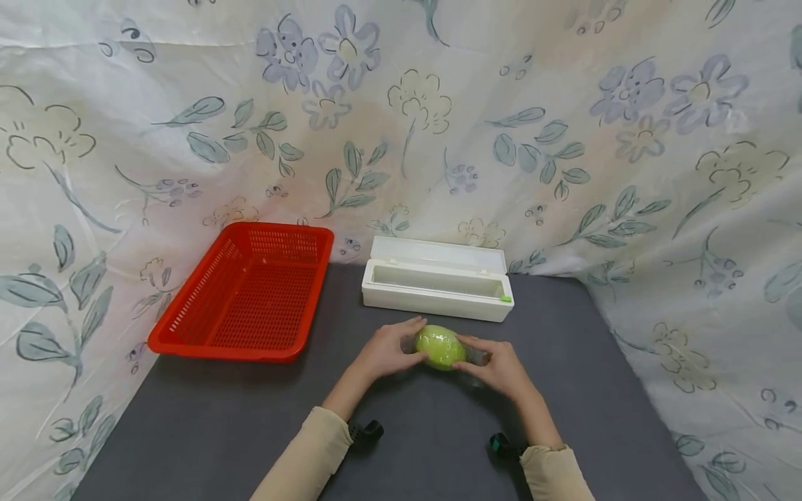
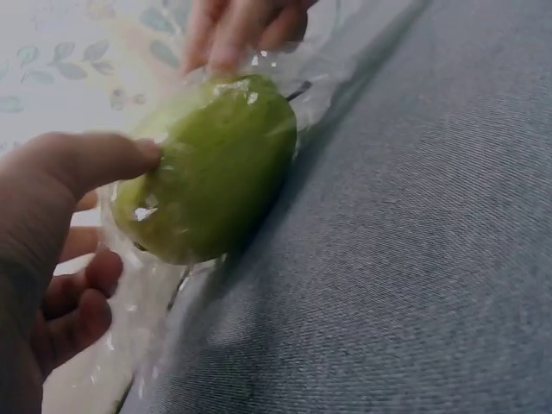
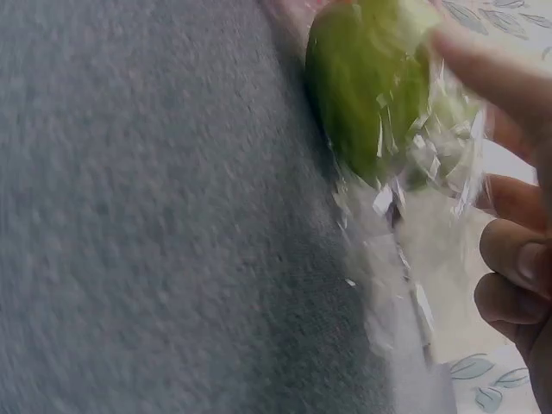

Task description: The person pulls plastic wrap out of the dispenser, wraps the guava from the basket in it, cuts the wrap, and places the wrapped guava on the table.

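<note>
The left hand (image 1: 386,351) and right hand (image 1: 502,369) pinch the green fruit (image 1: 441,346) between them, near the white box (image 1: 432,300). Clear film (image 3: 375,259) already surrounds it (glossy stuff); the loose tails look left to tuck.

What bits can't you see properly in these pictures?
Green fruit: its underside faces away in the head view, and its far end is cut off by the top edge in the right wrist view.
Right hand: mostly cut off by the top edge in the left wrist view.
White box: its inside is too small in the head view to tell what's there.
Green spot on it: too small there to identify.
</note>
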Available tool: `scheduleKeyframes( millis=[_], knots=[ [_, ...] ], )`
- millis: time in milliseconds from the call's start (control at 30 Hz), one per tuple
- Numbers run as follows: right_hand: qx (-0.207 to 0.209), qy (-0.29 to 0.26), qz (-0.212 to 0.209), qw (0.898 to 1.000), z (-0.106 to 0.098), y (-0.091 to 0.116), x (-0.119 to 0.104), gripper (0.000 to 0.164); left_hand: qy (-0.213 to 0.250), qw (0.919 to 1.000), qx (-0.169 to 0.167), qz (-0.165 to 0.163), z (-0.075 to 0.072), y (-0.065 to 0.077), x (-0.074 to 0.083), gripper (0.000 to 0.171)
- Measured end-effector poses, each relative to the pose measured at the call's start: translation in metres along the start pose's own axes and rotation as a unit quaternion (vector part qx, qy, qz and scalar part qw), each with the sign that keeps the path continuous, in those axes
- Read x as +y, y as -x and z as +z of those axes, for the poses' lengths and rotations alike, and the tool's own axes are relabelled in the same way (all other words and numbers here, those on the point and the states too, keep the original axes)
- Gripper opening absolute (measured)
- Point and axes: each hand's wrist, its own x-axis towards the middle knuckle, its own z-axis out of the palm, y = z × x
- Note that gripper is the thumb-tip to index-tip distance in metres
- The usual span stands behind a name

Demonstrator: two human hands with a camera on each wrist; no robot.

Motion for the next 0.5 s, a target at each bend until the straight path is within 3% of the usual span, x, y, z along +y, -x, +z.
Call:
scheduleKeyframes(
  millis=[133,267,400,500],
  knots=[
    [0.017,-0.006,0.007,1.0,-0.0021,0.0011,-0.0011,0.022,-0.014,0.9978,0.064,-0.004,0.0019,0.0021,0.0041,0.057],
    [0.026,0.018,0.001,1.0,-0.0021,0.0008,-0.0012,0.017,-0.002,0.9945,0.105,-0.011,0.0036,0.0049,0.0053,0.027],
    [0.042,0.03,0.0,0.999,-0.0004,0.0002,-0.0021,0.014,0.008,0.9947,0.103,-0.008,0.005,0.006,0.0038,0.006],
    [0.059,0.028,0.006,0.998,0.0002,0.0004,-0.0023,0.019,0.008,0.9957,0.092,-0.005,0.0052,0.0055,0.0029,0.008]
  ],
)
